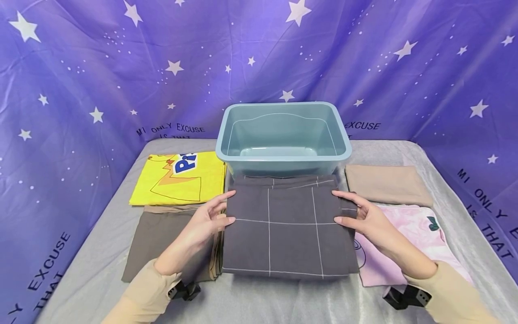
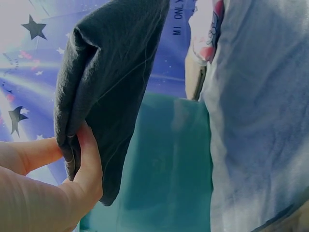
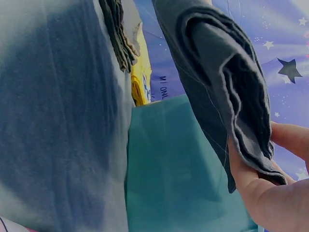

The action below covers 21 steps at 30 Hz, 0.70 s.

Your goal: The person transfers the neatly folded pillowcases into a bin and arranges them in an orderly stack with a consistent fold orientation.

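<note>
A folded dark grey cloth with white grid lines [image 1: 289, 243] is held up between my two hands, in front of the bin. My left hand [image 1: 204, 222] pinches its left edge, thumb on the near face and fingers behind. On the opposite edge my right hand [image 1: 366, 220] grips it the same way. In the right wrist view, the cloth's rolled folds [image 3: 231, 92] stand out above the fingers. The left wrist view has the folded edge [image 2: 72, 96] between thumb and fingers. Just behind the cloth stands an open blue-green plastic bin [image 1: 283, 158], its visible inside bare.
On the left lie a folded yellow printed cloth [image 1: 178, 180] and a folded brown cloth [image 1: 162, 238]. A folded beige cloth [image 1: 386, 184] and a pink patterned cloth [image 1: 413, 243] lie on the right. Grey fabric [image 1: 283, 301] covers the surface; a purple star curtain [image 1: 259, 45] hangs behind.
</note>
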Available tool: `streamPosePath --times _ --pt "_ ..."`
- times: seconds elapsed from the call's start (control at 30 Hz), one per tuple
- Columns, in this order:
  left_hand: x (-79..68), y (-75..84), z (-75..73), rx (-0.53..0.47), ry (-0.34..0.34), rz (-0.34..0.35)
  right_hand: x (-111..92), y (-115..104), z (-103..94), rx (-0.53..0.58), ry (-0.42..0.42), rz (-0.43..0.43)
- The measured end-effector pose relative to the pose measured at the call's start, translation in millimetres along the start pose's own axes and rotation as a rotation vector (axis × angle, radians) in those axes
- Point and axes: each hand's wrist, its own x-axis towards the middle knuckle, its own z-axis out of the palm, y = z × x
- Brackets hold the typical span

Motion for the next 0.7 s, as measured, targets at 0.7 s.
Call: streamPosePath --times 0.7 --pt "-7.2 21.3 -0.9 -0.024 0.041 0.015 1 -17 -2.4 0.088 -0.008 -0.036"
